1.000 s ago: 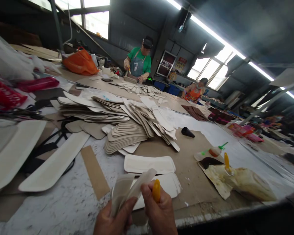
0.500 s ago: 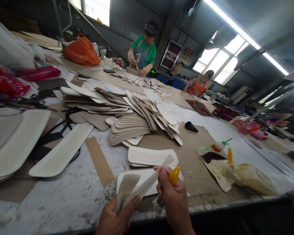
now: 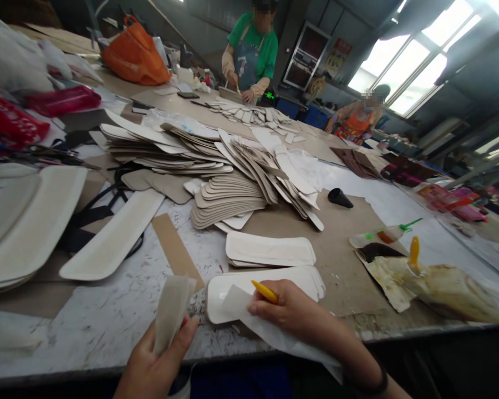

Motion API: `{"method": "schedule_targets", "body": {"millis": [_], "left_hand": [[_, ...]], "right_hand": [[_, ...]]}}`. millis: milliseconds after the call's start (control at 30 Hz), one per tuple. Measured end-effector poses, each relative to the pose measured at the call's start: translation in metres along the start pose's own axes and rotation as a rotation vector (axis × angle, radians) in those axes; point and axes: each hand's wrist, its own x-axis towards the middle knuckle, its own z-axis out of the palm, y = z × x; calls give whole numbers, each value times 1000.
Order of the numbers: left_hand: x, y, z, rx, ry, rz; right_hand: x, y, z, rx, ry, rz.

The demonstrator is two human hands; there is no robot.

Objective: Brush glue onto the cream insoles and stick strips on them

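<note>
My left hand (image 3: 156, 352) is closed round a small bundle of thin off-white strips (image 3: 171, 307), held upright over the table's front edge. My right hand (image 3: 293, 310) grips a tool by its yellow handle (image 3: 265, 291); its working end is hidden. A thin, translucent white sheet (image 3: 274, 337) is also in that hand, hanging below the wrist, with its far end over a white rounded panel (image 3: 219, 293). Behind that panel lies a low stack of similar white panels (image 3: 270, 249). A bare tan strip (image 3: 177, 249) lies between the two hands, farther back.
Piles of curved panels (image 3: 228, 199) fill the middle, with long panels (image 3: 112, 238) at left. A black cone (image 3: 340, 198), a green-tipped bottle (image 3: 391, 234) and a yellow-handled tool (image 3: 415, 255) on a stained bag (image 3: 453, 291) lie right. Two people (image 3: 253, 55) work across the table.
My hands have moved apart. The right hand has drawn a sheet away from the left hand's bundle and moved it over the front panel. The view has tilted down.
</note>
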Motion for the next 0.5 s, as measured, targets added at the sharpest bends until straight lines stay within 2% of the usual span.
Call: {"method": "schedule_targets", "body": {"millis": [67, 200, 367, 500], "left_hand": [[8, 16, 4, 4, -39, 25], [13, 27, 16, 48, -142, 40], [25, 11, 18, 115, -160, 92], [35, 0, 15, 115, -179, 51]], "right_hand": [[16, -1, 2, -45, -133, 30], [37, -5, -1, -127, -260, 85], [50, -11, -5, -366, -320, 43], [57, -14, -5, -501, -310, -3]]}}
